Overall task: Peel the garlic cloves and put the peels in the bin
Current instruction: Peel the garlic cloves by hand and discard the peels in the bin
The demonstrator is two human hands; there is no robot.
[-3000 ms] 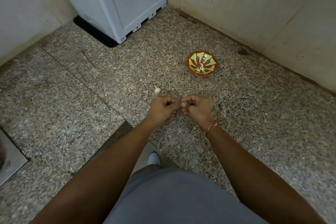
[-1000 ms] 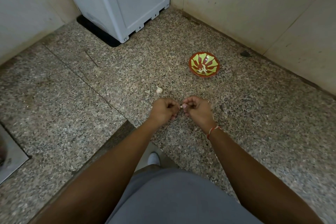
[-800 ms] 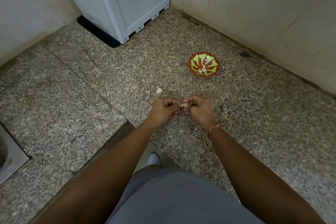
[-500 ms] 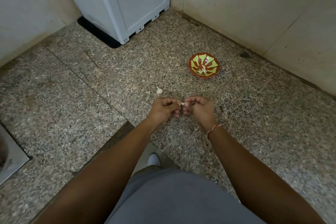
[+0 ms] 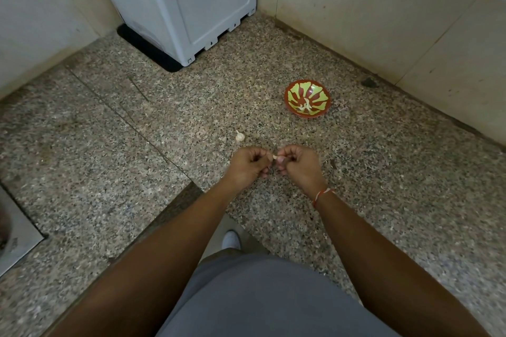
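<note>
Two hands, left hand (image 5: 247, 163) and right hand (image 5: 297, 163), curled, pinching small pale garlic clove (image 5: 274, 157) between them to strip skin.

No text, label, brand, number or sign is showing legibly anywhere. The pale plastic box (image 5: 191, 3) at the far left is bearing a few tiny dark marks near its bottom edge, too small to read.
</note>
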